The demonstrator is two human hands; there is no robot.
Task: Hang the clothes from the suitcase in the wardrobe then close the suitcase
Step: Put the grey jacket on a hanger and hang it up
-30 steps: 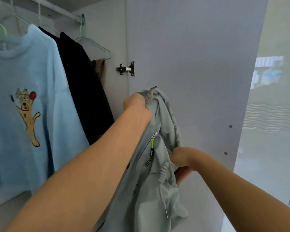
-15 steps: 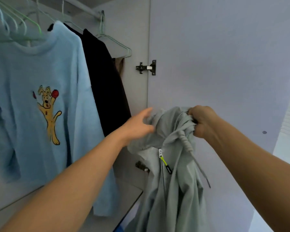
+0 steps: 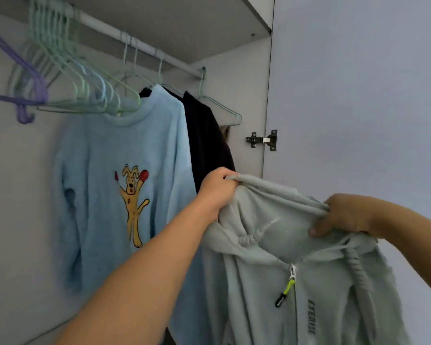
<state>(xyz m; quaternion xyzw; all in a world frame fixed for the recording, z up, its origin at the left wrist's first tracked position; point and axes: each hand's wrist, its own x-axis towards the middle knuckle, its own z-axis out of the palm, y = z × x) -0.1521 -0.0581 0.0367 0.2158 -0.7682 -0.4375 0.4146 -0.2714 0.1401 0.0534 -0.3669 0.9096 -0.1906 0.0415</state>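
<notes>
Left hand (image 3: 218,189) and right hand (image 3: 343,214), fingers clamped, hold a pale grey-green zip-up fleece hoodie (image 3: 284,245) spread between them. Behind hangs a light blue fleece sweater with a cartoon dog (image 3: 125,170).

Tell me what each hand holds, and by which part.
Both hold the grey hoodie by its hood edge: left hand grips one side, right hand the other.

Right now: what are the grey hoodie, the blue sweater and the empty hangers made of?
Grey hoodie: soft matte knit, probably cotton-blend jersey; it folds limply.
Blue sweater: fuzzy fleece or plush knit by its nap.
Empty hangers: thin wire, seemingly with a pastel plastic coating; smooth finish.
</notes>
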